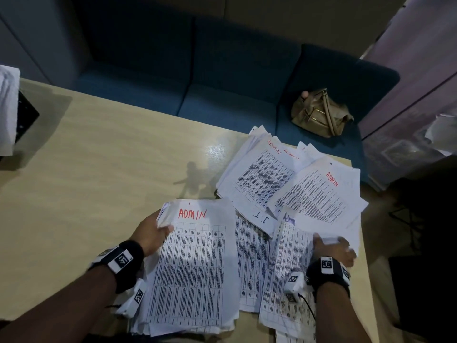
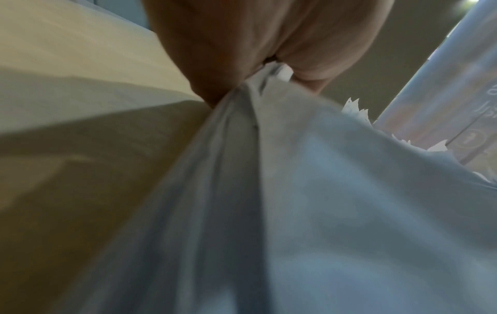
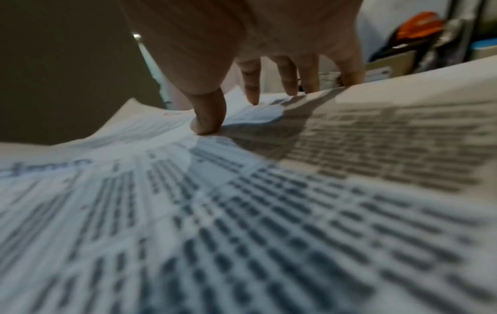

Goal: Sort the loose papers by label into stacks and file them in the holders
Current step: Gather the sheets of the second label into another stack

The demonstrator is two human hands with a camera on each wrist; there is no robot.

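A thick stack of printed sheets (image 1: 193, 268) headed ADMIN in red lies at the near table edge. My left hand (image 1: 152, 231) grips its left edge, thumb on top; the left wrist view shows the fingers (image 2: 242, 42) pinching the paper stack (image 2: 322, 191). To the right lies a sheet headed Admin in blue (image 1: 289, 246). My right hand (image 1: 333, 251) rests on it, the thumb (image 3: 207, 114) pressing the sheet (image 3: 242, 212), the fingers fairly straight and reaching under the edge of a sheet that lies over them. Between the hands an I.T sheet (image 1: 263, 220) lies partly covered.
More loose red ADMIN sheets (image 1: 262, 177) fan out toward the far right corner of the beige table (image 1: 99, 169). A black holder with white paper (image 1: 14, 115) stands at the left edge. A tan bag (image 1: 321, 112) sits on the blue sofa behind.
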